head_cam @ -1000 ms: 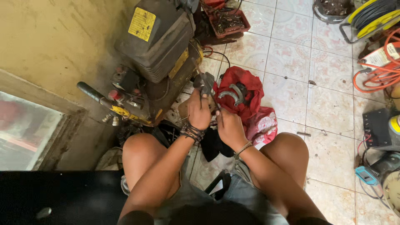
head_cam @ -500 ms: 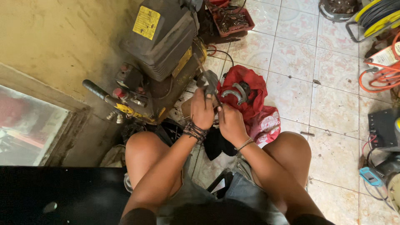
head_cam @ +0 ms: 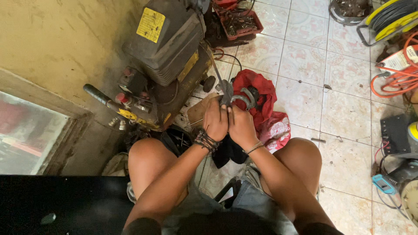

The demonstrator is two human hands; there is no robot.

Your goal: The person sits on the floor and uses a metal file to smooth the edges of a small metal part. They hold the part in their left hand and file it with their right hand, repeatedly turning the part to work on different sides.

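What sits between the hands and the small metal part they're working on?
Nothing visible. The left hand and right hand already grip the grey metal part directly, above the red cloth, beside the compressor.

Pale floor tiles (head_cam: 305, 56) run across the room here, a faded pink flower pattern on them, dark grout lines, plenty of grime. Along the floor's left edge rises a yellowish plaster wall (head_cam: 56, 39), stained and scuffed. Low down in it, a recessed glass pane (head_cam: 26, 130) with a blurry reddish reflection, framed by a dull concrete ledge (head_cam: 82, 139). At the floor's far edge, a red parts tray (head_cam: 237, 21) full of metal bits. Up at the far right corner, a yellow cable reel (head_cam: 389, 15), and just below it coils of orange hose (head_cam: 394, 80). Daylight is soft, even, no hard shadows.
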